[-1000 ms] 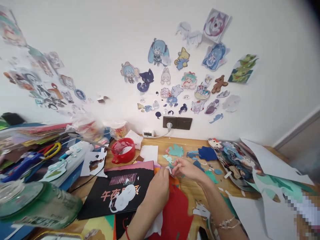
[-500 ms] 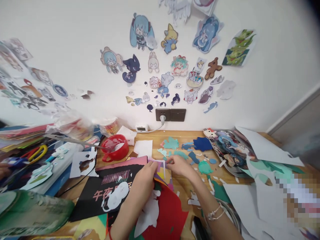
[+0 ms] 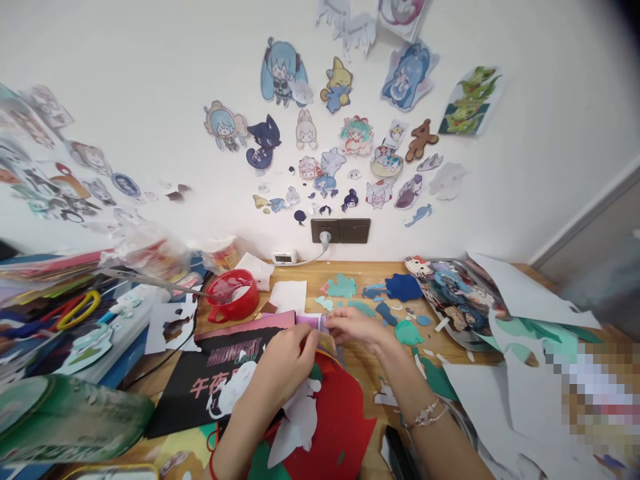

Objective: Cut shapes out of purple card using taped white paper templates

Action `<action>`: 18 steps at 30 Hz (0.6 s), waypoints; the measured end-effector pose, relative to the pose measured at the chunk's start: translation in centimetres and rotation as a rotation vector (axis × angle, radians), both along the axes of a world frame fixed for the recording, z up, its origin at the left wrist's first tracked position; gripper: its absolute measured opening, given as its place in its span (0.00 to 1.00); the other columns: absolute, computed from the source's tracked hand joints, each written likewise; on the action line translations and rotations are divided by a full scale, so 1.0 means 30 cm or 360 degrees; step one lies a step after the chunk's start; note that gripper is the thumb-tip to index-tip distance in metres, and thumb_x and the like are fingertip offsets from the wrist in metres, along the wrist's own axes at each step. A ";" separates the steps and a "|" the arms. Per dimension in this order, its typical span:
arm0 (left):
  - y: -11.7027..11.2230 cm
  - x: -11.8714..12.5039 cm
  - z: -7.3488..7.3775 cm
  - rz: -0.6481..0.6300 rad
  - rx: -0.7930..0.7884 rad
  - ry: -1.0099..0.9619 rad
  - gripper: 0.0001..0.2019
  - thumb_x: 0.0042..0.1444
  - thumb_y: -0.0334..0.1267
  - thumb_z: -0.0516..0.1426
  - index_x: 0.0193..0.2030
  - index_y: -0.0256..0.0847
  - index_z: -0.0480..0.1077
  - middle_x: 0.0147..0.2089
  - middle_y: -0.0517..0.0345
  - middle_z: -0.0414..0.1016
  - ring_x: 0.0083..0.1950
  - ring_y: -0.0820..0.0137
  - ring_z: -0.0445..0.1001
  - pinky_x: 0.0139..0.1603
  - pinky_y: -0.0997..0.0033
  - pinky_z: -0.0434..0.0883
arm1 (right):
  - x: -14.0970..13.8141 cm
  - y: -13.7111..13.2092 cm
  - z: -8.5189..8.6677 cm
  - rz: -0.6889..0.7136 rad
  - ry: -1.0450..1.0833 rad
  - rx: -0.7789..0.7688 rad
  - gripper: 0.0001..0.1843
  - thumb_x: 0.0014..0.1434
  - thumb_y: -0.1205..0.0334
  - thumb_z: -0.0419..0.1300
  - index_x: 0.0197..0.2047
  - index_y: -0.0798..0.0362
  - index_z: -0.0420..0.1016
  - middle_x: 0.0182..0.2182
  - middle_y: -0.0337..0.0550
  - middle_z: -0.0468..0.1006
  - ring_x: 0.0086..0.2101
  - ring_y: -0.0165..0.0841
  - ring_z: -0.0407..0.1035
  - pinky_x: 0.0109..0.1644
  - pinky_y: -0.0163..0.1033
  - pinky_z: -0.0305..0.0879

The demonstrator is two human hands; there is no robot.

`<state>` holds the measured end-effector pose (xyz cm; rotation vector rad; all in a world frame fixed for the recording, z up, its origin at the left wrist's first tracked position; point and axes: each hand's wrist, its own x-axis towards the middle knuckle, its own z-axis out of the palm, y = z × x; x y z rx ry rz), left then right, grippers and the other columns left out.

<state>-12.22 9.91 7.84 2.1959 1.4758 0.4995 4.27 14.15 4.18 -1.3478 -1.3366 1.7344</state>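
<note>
The red sheet (image 3: 350, 413) is lying on the wooden table (image 3: 371, 375) in front of the person, and the left hand (image 3: 290, 357) is resting over its far left part. That hand's fingers are curling down toward the purple paper (image 3: 306, 320) just beyond the sheet — their tips are partly hidden, so I cannot tell whether they are gripping it. The right hand (image 3: 357, 328) is reaching in just past the red sheet's far edge. Its fingers are bending in toward the thumb beside the same purple paper, but I cannot tell whether they are closing on its edge.

A white cutout (image 3: 299, 427) is lying on the red sheet, near the left forearm. Left of the sheet, a black card (image 3: 173, 403) with pink lettering is bearing more white pieces (image 3: 239, 385), and farther left a green can (image 3: 75, 420) is lying on its side. Beyond the card, left of the sheet's far end, a red bowl (image 3: 216, 316) is standing near a white paper (image 3: 289, 295).

Beyond the red sheet and to its right, teal scraps (image 3: 342, 287) and a dark blue piece (image 3: 404, 288) are lying scattered — farther right, a tray (image 3: 477, 348) is holding many figure cutouts (image 3: 463, 303).
</note>
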 end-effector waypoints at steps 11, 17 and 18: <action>0.000 0.026 -0.015 -0.0172 0.0213 -0.0055 0.11 0.51 0.32 0.53 0.43 0.39 0.64 0.40 0.54 0.69 0.43 0.64 0.67 0.44 0.66 0.64 | -0.019 -0.016 0.025 -0.0092 0.0297 -0.0176 0.07 0.60 0.64 0.54 0.32 0.60 0.68 0.24 0.35 0.69 0.24 0.24 0.65 0.31 0.33 0.66; 0.004 0.035 -0.030 -0.0275 0.0292 0.0041 0.02 0.50 0.31 0.56 0.31 0.37 0.67 0.35 0.58 0.66 0.41 0.67 0.64 0.44 0.62 0.63 | -0.026 -0.014 0.043 -0.0128 0.0131 -0.0119 0.07 0.59 0.66 0.55 0.30 0.59 0.66 0.23 0.34 0.69 0.23 0.24 0.64 0.30 0.32 0.63; 0.004 0.036 -0.032 -0.0267 0.0304 0.0057 0.02 0.50 0.32 0.57 0.30 0.36 0.66 0.35 0.58 0.66 0.41 0.67 0.64 0.44 0.62 0.63 | -0.029 -0.013 0.043 -0.0135 0.0099 -0.0098 0.07 0.59 0.67 0.54 0.29 0.58 0.65 0.23 0.34 0.68 0.23 0.23 0.64 0.30 0.32 0.62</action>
